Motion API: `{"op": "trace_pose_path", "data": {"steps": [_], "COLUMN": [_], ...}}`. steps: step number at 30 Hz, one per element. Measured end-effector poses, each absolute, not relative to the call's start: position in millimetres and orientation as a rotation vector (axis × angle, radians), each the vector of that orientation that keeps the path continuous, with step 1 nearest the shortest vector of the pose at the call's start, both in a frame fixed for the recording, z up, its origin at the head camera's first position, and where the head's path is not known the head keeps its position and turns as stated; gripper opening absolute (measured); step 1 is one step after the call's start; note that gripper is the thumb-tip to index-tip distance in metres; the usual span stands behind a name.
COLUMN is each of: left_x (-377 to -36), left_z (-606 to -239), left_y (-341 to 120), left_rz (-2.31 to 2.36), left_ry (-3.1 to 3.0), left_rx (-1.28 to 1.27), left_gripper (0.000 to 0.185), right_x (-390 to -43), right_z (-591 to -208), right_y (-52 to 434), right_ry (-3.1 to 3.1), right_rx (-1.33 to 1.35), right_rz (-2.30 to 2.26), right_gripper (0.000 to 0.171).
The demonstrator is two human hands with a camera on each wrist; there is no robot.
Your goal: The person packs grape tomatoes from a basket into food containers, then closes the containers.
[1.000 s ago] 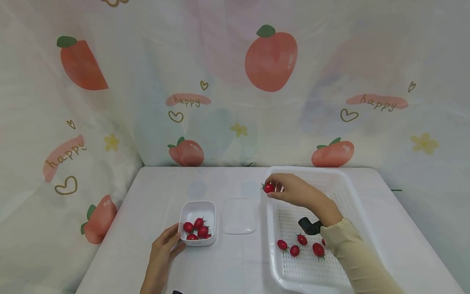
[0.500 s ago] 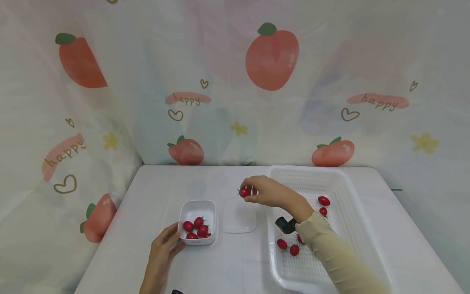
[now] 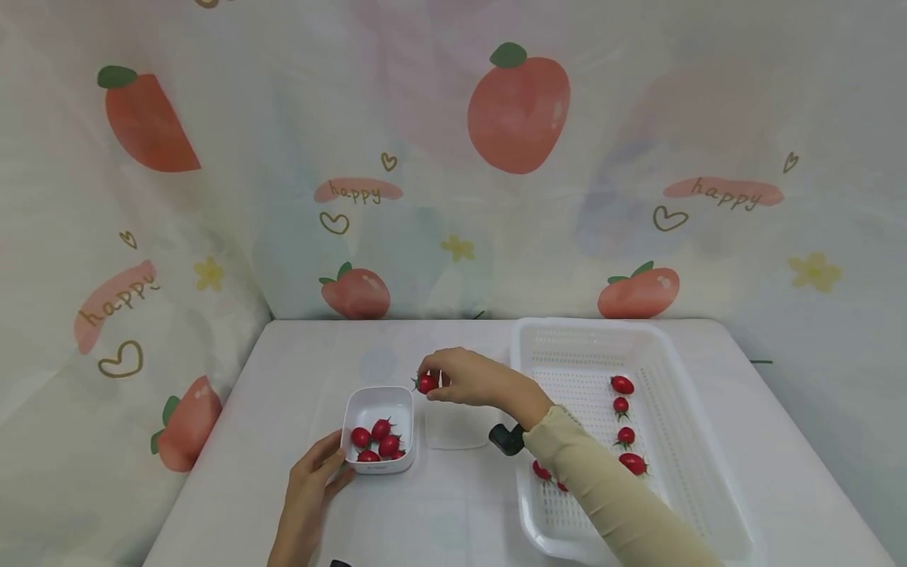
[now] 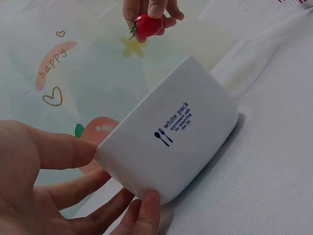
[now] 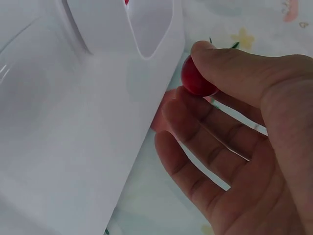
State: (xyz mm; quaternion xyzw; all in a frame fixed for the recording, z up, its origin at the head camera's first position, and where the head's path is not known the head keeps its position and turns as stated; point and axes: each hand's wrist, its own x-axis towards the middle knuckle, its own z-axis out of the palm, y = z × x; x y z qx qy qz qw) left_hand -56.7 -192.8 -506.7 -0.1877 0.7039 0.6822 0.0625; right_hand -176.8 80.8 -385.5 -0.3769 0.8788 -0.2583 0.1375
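White box point(image 3: 379, 429), with tomatoes inside, is gripped at its near-left corner by the left hand point(image 3: 309, 492). Right hand point(image 3: 464, 376) pinches a tomato point(image 3: 426, 383), now carried left from over the lid point(image 3: 455, 425) to just above the box's far-right corner, away from the basket point(image 3: 673, 409).

The left hand point(image 3: 312, 484) lies low at the near side with its thumb and curled fingers closed in a grip, while the right hand point(image 3: 464, 378), on a long-sleeved arm reaching across to the left, is raised with thumb and fingertips pinched together.
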Motion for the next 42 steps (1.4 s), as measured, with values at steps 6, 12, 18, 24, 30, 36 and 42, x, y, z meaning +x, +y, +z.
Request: {"op": "trace_pose_path", "data": {"steps": [6, 12, 18, 24, 30, 36, 42], "left_x": [-56.6, -57.6, -58.6, -58.0, -56.7, -54.0, -52.0], "left_z": [-506.1, -506.6, -506.7, -507.1, -507.3, -505.9, -506.3], "left_y": [-192.9, -192.5, -191.8, -192.3, -193.2, -192.6, -193.1], "left_rz": [2.060, 2.051, 2.051, 2.052, 2.061, 2.057, 2.050], "left_ry": [2.143, 2.156, 2.159, 2.137, 2.118, 2.105, 2.124], "left_rx": [-0.558, -0.559, -0.565, -0.565, -0.555, -0.567, -0.527], "left_gripper": [0.049, 0.049, 0.049, 0.050, 0.051, 0.051, 0.053], "right_x": [-175.2, -176.3, -176.3, -172.5, -170.6, -169.2, -166.7], "right_z": [-394.8, -406.9, -412.4, -421.3, -436.8, -445.2, -445.3], "right_y": [58.7, 38.9, 21.7, 5.3, -10.0, -22.9, -30.9], "right_ry": [2.541, 2.528, 2.539, 2.565, 2.619, 2.696, 2.741], "right_rx": [-1.076, -1.087, -1.147, -1.145, -1.141, -1.120, -1.103], "right_rz": [-0.718, -0.679, -0.635, -0.544, -0.425, -0.275, -0.208], "right_gripper": [0.022, 0.021, 0.022, 0.025, 0.024, 0.022, 0.026]}}
